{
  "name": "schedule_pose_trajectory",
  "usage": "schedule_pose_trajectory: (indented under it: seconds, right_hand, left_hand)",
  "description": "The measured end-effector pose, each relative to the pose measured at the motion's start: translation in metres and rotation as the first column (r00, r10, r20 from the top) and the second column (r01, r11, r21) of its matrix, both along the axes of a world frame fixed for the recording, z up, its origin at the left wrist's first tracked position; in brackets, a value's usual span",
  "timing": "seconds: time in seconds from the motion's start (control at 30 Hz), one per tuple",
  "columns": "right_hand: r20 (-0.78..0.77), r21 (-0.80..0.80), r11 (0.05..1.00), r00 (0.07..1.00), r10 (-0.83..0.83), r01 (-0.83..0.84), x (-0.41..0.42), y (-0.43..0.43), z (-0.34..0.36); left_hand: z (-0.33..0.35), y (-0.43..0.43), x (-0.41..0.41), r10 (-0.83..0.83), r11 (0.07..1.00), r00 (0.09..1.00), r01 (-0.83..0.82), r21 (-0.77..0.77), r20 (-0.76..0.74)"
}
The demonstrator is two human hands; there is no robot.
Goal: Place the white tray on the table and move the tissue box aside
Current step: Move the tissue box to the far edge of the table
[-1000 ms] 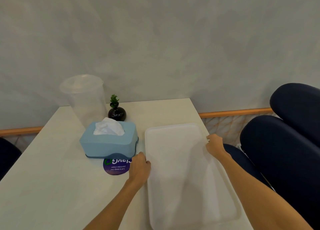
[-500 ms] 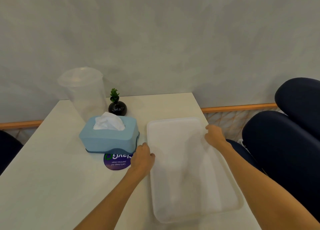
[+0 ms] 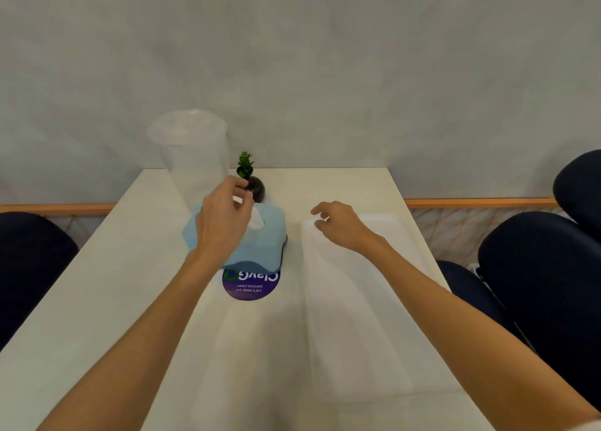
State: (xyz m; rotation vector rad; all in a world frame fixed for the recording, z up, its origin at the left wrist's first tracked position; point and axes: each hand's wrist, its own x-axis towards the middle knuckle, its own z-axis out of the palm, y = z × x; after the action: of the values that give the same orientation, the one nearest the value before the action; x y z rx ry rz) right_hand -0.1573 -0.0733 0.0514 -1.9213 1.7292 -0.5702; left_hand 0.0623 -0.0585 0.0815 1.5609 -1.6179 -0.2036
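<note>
Reaching over the tissue box (image 3: 257, 240), I am hovering my left hand (image 3: 221, 226) above its top, fingers curled loosely and gripping nothing; whether they are touching the lid I cannot tell. My right hand (image 3: 341, 226) is hanging half-open and empty just above the far corner of the white tray (image 3: 354, 333), which is lying flat on the surface (image 3: 97, 317) just right of the box.

I am judging the risks from here. Just behind the box a small potted plant (image 3: 248, 180) is standing, and behind and to the left of it a tall clear container (image 3: 192, 157); pushing the box backward or leftward carelessly could be knocking either over. Grabbing the loose tissue instead of the body could be pulling a sheet out. A purple round sticker (image 3: 250, 284) is showing in front of the box.

Around me, the pale surface is meeting a plain grey wall (image 3: 309, 66), and dark blue chairs (image 3: 546, 274) are standing well to the right of the box, with another at the left edge.
</note>
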Motion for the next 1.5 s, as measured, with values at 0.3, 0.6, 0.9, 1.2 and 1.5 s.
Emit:
schedule_pose_trajectory:
  seconds: [0.3,0.6,0.9,1.2,1.5]
  right_hand:
    - [0.211,0.259,0.966,0.974,-0.084,0.027,0.067,-0.001,-0.017]
    - [0.420,0.536,0.842,0.850,-0.318,0.050,0.090,-0.002,-0.041]
    - [0.605,0.493,0.867,0.691,-0.396,0.065,0.096,0.002,-0.050]
    - [0.725,0.266,0.934,0.589,-0.358,0.240,0.042,-0.020,-0.010]
    - [0.670,0.269,0.877,0.577,-0.468,0.399,-0.059,-0.066,0.021]
  left_hand:
    - [-0.041,-0.044,0.082,0.245,0.932,0.959,-0.192,0.307,-0.144]
    - [-0.081,-0.051,0.096,0.410,0.729,0.732,0.095,0.678,-0.544]
    - [-0.064,-0.041,0.089,0.346,0.796,0.732,0.102,0.596,-0.588]
    - [-0.022,-0.029,0.037,0.109,0.916,0.732,0.190,0.354,-0.673]
    - [-0.010,-0.081,-0.060,-0.029,0.861,0.684,0.388,0.330,-0.729]
